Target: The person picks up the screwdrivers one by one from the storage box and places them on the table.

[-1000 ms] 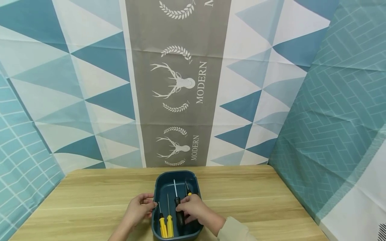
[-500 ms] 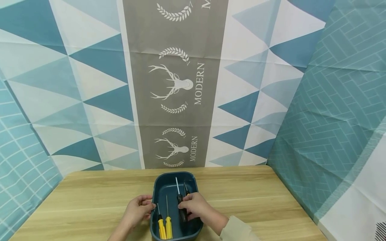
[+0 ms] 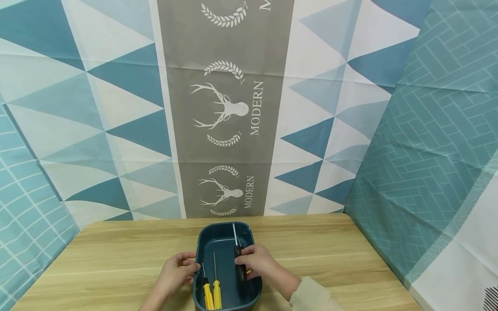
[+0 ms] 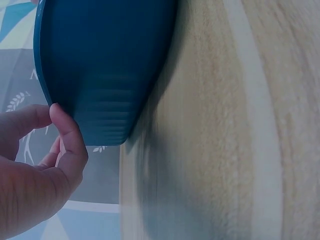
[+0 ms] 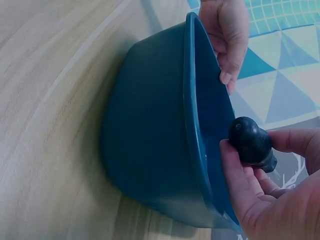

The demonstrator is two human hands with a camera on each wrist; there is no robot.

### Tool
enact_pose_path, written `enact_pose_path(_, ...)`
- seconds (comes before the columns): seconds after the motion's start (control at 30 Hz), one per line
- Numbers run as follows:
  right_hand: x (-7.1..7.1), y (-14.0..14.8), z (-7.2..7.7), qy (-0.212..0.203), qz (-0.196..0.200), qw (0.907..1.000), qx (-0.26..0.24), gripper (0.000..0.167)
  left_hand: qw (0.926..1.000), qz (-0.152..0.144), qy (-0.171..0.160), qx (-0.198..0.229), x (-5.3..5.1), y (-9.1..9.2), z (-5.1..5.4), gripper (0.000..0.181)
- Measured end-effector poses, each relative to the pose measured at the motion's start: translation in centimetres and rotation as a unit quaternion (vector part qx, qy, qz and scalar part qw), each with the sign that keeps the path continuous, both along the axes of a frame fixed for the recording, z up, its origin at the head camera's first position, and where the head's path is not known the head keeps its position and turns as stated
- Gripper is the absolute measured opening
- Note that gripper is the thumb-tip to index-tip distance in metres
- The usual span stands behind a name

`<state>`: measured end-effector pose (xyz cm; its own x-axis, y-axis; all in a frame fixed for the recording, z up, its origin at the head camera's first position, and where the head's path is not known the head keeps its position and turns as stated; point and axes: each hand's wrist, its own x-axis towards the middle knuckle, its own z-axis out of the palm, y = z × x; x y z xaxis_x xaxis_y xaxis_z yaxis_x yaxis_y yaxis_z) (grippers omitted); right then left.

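Observation:
A dark blue plastic bin [image 3: 227, 255] stands on the table. My left hand [image 3: 175, 273] pinches its left rim between thumb and fingers; the left wrist view shows this hand [image 4: 50, 170] at the bin's edge. On the right, my right hand [image 3: 258, 261] holds a screwdriver [image 3: 241, 273] by its black handle, the metal shaft pointing to the far end. The right wrist view shows the handle's rounded butt [image 5: 245, 135] above the rim level. Two yellow-handled screwdrivers, one with a black collar [image 3: 208, 296] and one plain [image 3: 217, 294], lie at the bin's left. Another screwdriver is mostly hidden behind my right hand.
The wood-grain table [image 3: 128, 255] stretches to both sides of the bin. A patterned cloth [image 3: 229, 185] with triangles and deer heads hangs behind the table's back edge. Teal cloth [image 3: 420, 181] borders the right side, and light blue grid cloth [image 3: 31, 207] the left.
My right hand has shifted the black-handled screwdriver rightward and slightly up, toward the bin's right wall. My left hand stays at the left rim. The yellow-handled screwdrivers lie as before.

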<state>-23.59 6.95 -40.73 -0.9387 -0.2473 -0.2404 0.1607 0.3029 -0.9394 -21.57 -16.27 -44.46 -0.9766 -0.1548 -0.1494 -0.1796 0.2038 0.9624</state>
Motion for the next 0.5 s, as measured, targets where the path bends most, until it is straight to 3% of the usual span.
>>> enact_pose_path(0.5,-0.3,1.7,0.9,-0.001,-0.007,0.9999,0.010,0.036,0.9999,0.000,-0.014,0.001,-0.1,0.0,-0.2,0.041)
